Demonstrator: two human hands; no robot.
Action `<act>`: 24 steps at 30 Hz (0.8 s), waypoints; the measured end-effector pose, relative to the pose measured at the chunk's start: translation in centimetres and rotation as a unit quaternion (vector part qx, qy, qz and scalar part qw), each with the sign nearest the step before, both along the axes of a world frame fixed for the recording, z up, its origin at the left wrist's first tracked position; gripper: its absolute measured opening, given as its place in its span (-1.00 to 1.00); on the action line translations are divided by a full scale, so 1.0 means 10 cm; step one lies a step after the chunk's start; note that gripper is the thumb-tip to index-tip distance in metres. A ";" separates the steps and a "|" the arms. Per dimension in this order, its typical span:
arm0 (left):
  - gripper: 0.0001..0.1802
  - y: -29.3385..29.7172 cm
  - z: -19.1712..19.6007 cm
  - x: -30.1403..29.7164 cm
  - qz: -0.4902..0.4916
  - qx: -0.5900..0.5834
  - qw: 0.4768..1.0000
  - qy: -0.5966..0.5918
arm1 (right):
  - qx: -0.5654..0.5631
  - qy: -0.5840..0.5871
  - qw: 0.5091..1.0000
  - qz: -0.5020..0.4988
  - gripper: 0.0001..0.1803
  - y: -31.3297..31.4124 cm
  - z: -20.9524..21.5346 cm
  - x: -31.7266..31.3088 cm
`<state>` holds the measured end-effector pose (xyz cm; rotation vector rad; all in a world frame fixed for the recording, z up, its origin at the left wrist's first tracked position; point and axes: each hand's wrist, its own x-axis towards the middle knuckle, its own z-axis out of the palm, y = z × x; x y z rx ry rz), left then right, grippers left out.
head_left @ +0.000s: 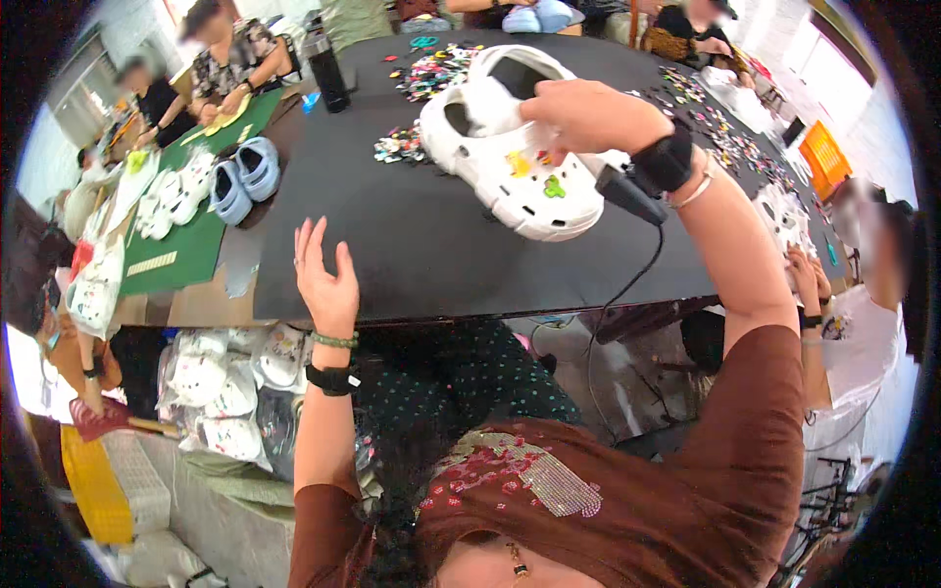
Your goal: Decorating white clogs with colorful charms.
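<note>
A pair of white clogs (529, 211) rests on the dark tabletop in front of me; the nearer one carries a green charm (556, 186) and a yellow charm (517, 163). My right hand (598, 116) is over them with its fingers curled and pressed together. What lies in its grip is hidden; something whitish shows by the fingertips. A black wrist device and a dark piece with a cable (632, 199) are at that wrist. Left of the clogs, my left hand (327, 279) is raised near the table's front edge, fingers spread and holding nothing.
Piles of small colourful charms (441, 73) lie behind the clogs, with more along the right side. A black bottle (325, 71) stands at the back left. Blue clogs (245, 181) sit by a green mat (186, 257). Bagged white clogs (211, 387) are below the table. Other people work around.
</note>
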<state>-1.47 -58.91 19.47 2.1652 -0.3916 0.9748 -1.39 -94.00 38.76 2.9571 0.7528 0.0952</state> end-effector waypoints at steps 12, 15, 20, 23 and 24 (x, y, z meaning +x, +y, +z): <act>-0.65 -0.12 0.71 -0.41 -0.020 0.047 0.999 -0.002 | 0.036 0.009 0.970 0.242 -0.60 1.76 -0.81 0.39; -0.66 -0.05 0.55 -0.24 -0.012 0.070 0.997 0.040 | 0.130 0.071 0.963 0.224 -0.47 1.85 -0.97 0.43; -0.65 0.00 0.52 -0.04 -0.025 0.092 0.993 0.068 | 0.280 0.023 0.921 0.269 -0.31 1.49 -0.99 0.40; -0.62 -0.05 0.56 0.05 -0.032 0.114 0.991 0.054 | 0.336 -0.030 0.929 0.151 -0.53 1.09 -0.99 0.27; -0.61 -0.05 0.56 0.08 -0.025 0.129 0.990 0.059 | 0.322 -0.040 0.940 0.108 -0.62 0.99 -0.97 0.19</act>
